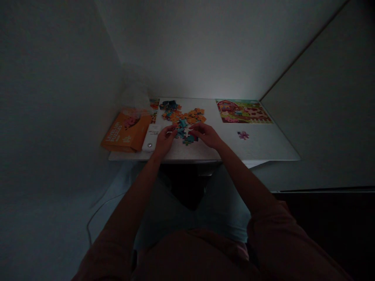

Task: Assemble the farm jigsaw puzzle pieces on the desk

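My left hand (165, 139) is at the left edge of a small cluster of teal jigsaw puzzle pieces (182, 124), thumb and fingers closed at a piece there. From the other side my right hand (206, 134) reaches in, its thumb and forefinger closed on a pale puzzle piece (186, 132), or its white back; the dim light hides which. A dark green and red puzzle piece (187, 142) lies just below the right fingertips. Loose orange puzzle pieces (195, 115) spread beyond both hands.
On the white table (263, 150) an orange puzzle box (125, 130) and a white box (150, 138) stand left. A farm picture (243, 111) lies at the back right, with joined pink puzzle pieces (243, 135) before it. Dark pieces (170, 105) are at the back left.
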`<act>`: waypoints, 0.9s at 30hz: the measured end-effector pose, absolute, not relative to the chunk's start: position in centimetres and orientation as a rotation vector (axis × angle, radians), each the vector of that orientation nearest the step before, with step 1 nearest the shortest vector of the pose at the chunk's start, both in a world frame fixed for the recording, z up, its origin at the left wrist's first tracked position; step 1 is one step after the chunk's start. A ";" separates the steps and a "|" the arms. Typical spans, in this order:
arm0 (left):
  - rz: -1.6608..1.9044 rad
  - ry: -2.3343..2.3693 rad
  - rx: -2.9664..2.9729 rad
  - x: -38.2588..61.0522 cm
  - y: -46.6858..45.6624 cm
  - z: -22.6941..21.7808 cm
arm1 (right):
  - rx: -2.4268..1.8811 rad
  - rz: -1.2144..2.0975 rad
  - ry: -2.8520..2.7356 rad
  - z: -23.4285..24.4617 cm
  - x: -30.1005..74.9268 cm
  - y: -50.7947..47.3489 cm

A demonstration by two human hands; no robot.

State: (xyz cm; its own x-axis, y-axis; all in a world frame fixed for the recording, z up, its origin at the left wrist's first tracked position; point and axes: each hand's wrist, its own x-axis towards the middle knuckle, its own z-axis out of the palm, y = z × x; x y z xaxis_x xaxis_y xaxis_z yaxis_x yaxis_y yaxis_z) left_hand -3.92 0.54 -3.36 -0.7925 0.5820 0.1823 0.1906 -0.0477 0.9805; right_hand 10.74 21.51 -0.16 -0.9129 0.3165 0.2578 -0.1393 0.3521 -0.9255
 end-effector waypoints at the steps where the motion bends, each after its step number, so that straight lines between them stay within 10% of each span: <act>1: 1.913 1.951 0.831 -3.9 0.5 -3.4 | -0.186 1.551 -2.227 -0.2 11.1 21.7; 27: 1.738 2.006 0.923 -3.1 0.0 -3.0 | -0.424 1.364 -2.068 -4.1 19.8 27.3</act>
